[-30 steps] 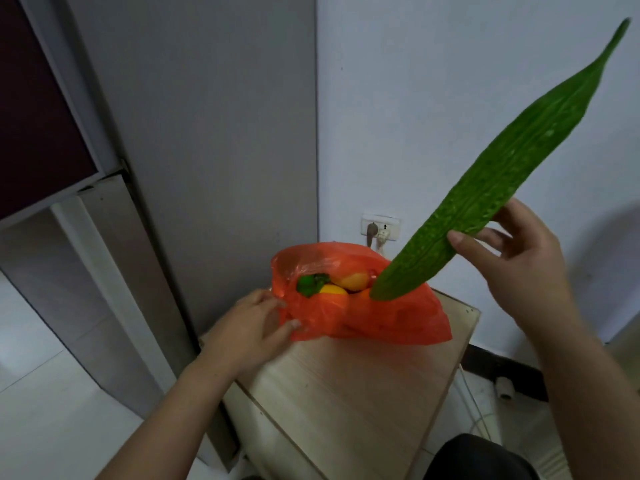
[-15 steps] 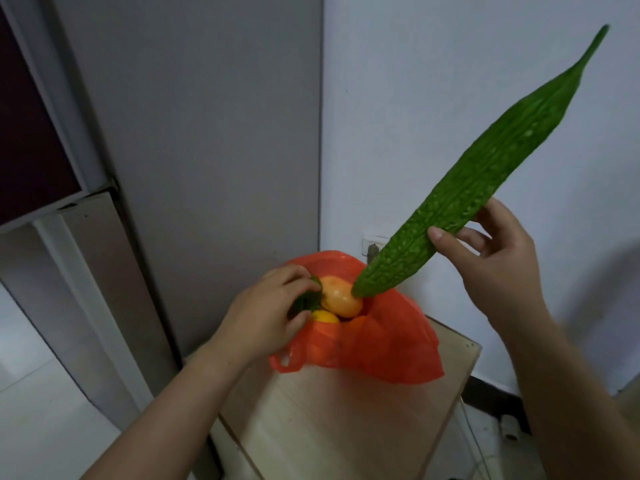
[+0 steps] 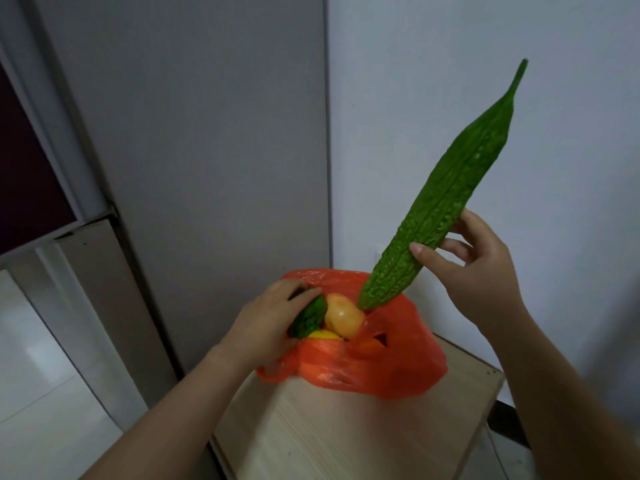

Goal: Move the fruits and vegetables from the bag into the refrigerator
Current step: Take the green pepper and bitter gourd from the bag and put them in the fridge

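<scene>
An orange plastic bag (image 3: 388,368) lies open on a light wooden table (image 3: 346,431). My right hand (image 3: 481,268) grips a long bumpy green bitter gourd (image 3: 446,199), held above the bag with its thin tip pointing up and right. At the bag's mouth my left hand (image 3: 266,320) grips a dark green vegetable (image 3: 310,317), partly hidden by my fingers. Beside it in the bag sit an orange-yellow fruit (image 3: 343,315) and a bright yellow item (image 3: 323,335) that shows only at its edge.
The tall grey refrigerator side (image 3: 194,150) stands just behind and left of the table, with its dark door front (image 3: 24,188) at far left. A white wall (image 3: 450,81) rises behind the bag. Pale floor tiles (image 3: 45,393) lie at lower left.
My left hand went from the bag's outside into its mouth and took hold of the dark green vegetable. My right hand tilted the bitter gourd more upright.
</scene>
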Available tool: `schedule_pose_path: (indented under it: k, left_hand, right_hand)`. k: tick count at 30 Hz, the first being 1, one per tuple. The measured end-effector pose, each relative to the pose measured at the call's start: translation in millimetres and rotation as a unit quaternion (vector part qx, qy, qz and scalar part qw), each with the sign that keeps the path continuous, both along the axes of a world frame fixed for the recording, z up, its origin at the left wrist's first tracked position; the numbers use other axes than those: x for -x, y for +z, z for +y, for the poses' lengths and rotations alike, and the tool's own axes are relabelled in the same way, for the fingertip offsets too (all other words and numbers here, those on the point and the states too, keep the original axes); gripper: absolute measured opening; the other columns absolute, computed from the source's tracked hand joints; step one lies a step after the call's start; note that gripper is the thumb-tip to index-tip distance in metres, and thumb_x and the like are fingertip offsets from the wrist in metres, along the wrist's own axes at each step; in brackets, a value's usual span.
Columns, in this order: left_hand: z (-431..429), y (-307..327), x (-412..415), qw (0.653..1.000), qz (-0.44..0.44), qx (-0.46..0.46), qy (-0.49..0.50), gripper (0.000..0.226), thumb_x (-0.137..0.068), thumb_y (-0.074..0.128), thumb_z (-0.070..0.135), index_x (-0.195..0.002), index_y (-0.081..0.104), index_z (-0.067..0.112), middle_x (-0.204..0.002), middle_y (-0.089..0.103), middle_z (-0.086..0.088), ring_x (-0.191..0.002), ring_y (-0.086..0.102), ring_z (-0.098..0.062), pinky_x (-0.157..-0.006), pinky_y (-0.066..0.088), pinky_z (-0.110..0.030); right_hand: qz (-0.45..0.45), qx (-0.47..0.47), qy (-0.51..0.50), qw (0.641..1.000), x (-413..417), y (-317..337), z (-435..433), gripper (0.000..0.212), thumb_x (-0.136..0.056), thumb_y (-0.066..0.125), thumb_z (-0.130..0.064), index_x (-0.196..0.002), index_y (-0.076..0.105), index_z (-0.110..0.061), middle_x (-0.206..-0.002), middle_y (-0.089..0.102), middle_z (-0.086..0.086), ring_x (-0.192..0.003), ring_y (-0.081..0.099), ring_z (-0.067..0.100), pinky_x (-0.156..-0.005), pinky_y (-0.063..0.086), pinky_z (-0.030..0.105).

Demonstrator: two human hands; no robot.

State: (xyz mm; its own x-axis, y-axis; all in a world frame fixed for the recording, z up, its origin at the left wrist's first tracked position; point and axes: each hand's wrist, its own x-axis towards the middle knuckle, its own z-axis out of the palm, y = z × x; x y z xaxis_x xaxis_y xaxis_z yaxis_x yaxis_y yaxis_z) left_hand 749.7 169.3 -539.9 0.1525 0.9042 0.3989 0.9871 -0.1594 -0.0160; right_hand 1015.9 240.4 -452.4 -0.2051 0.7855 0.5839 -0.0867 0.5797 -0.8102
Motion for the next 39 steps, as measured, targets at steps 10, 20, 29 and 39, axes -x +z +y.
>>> schedule_pose_path:
  k: [10,20,29,39]
  left_hand:
    - [-1.1,0.0,3.7,0.999,0.022,-0.027,-0.008,0.082,-0.052,0.07,0.015,-0.129,0.046,0.023,-0.133,0.051,0.0,-0.116,0.043,-0.018,-0.085,0.052,-0.034]
    - [-14.6,22.1,-8.2,0.975,-0.218,-0.03,0.013,0.094,-0.051,0.069,0.065,-0.133,0.045,0.026,-0.129,0.049,0.011,-0.118,0.044,-0.006,-0.1,0.033,-0.021]
    - [-64.1,70.3,-32.4,0.848,-0.515,0.034,0.121,0.083,-0.051,0.077,0.056,-0.126,0.05,0.035,-0.125,0.054,0.011,-0.111,0.054,0.0,-0.093,0.046,-0.02]
    - [-130.5,225.5,-94.3,0.782,-0.588,0.126,0.167,0.077,-0.052,0.085,0.048,-0.119,0.049,0.038,-0.119,0.051,0.017,-0.11,0.052,-0.002,-0.082,0.049,-0.02]
  right_hand:
    - [0.005,0.007,0.009,1.0,-13.9,-11.1,5.2,0.04,-0.076,0.073,-0.006,-0.106,0.059,-0.029,-0.099,0.066,-0.008,-0.088,0.068,0.01,-0.08,0.055,0.025]
    - [-0.013,-0.006,0.029,0.999,-8.6,-8.6,0.7,0.043,-0.075,0.073,0.0,-0.106,0.059,-0.026,-0.101,0.065,-0.007,-0.09,0.067,0.01,-0.077,0.054,0.021]
    - [-0.086,0.128,0.026,0.988,-3.7,33.2,-30.2,0.056,-0.074,0.074,-0.001,-0.121,0.052,-0.022,-0.114,0.062,-0.002,-0.104,0.063,0.016,-0.084,0.054,0.032]
    - [-0.12,0.296,0.021,0.948,-19.7,141.3,-137.5,0.05,-0.075,0.073,-0.002,-0.119,0.056,-0.019,-0.11,0.064,-0.004,-0.1,0.063,0.01,-0.085,0.055,0.032]
